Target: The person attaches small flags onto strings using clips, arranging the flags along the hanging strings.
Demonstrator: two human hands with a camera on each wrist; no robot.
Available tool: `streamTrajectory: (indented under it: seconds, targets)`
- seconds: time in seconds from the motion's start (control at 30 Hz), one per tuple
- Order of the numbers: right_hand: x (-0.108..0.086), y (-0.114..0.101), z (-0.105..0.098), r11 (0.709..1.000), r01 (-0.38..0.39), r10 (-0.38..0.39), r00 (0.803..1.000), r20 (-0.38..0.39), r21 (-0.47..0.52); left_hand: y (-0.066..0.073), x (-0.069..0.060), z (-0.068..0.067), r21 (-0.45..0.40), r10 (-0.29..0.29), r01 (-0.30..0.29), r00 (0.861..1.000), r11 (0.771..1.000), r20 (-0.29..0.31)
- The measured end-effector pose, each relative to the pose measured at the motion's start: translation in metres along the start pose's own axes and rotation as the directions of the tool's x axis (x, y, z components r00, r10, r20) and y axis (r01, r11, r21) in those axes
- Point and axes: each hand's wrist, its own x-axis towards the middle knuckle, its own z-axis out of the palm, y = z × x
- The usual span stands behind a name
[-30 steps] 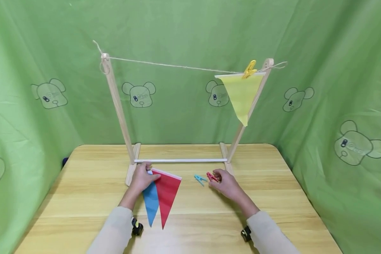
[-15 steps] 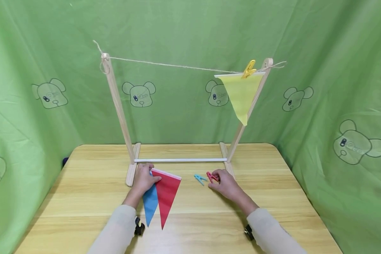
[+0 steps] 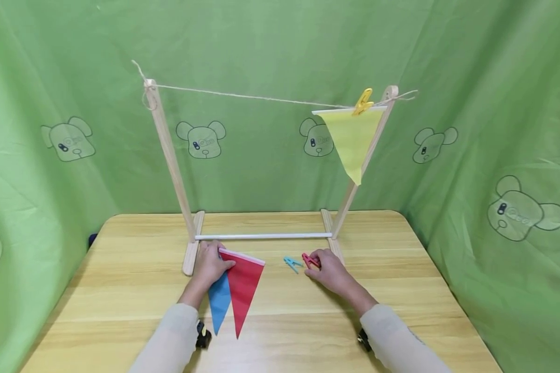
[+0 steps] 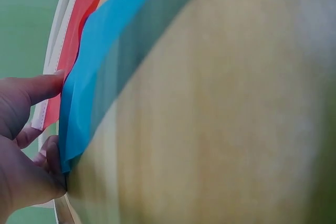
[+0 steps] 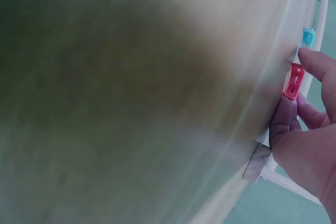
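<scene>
The left hand (image 3: 210,265) grips a red triangular flag (image 3: 245,282) near its white-edged top, thumb on the front. A blue flag (image 3: 220,300) lies partly behind the red one, its top hidden by that hand. In the left wrist view, the red flag (image 4: 73,35) and blue flag (image 4: 81,93) run up from the fingers. At right, the right hand (image 3: 330,270) has thumb and fingers around a red clothespin (image 3: 309,260), also seen in the right wrist view (image 5: 295,81). Just left of it lies a light blue clothespin (image 3: 292,263) on the table.
Behind the hands stands a wooden frame, with a left post (image 3: 168,150), a right post (image 3: 346,204) and a white crossbar (image 3: 263,236) low down. A string (image 3: 252,97) spans the tops. From its right part hangs a yellow flag (image 3: 352,137) under a yellow clothespin (image 3: 363,102).
The left wrist has turned slightly, and the blue flag's tip has shifted a little left. The right hand stays almost still at the red clothespin. The whole head view has moved slightly.
</scene>
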Motion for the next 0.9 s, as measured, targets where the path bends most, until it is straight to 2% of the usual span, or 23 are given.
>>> streamTrajectory:
  seconds: [0.2,0.37,0.7,0.9]
  targets:
    - [-0.0001,0.0021,-0.0012,1.000,0.008,-0.008,1.000,0.006,-0.005,-0.0004,-0.0020,-0.0004,-0.008,0.021,-0.021,1.000,1.000,-0.005]
    - [0.0014,0.0036,-0.0016,1.000,0.010,-0.010,1.000,0.013,-0.009,-0.0018,-0.0013,-0.0029,-0.010,0.052,-0.051,0.998,0.999,0.019]
    - [0.0019,0.0020,-0.0028,1.000,0.015,-0.015,0.999,0.031,0.006,-0.0060,-0.0013,-0.0038,-0.033,0.039,-0.038,0.999,0.999,0.029]
    - [0.0013,0.0008,-0.0043,1.000,0.006,-0.006,0.999,0.031,-0.001,-0.0060,-0.0009,-0.0033,-0.044,0.058,-0.057,0.998,0.997,0.032]
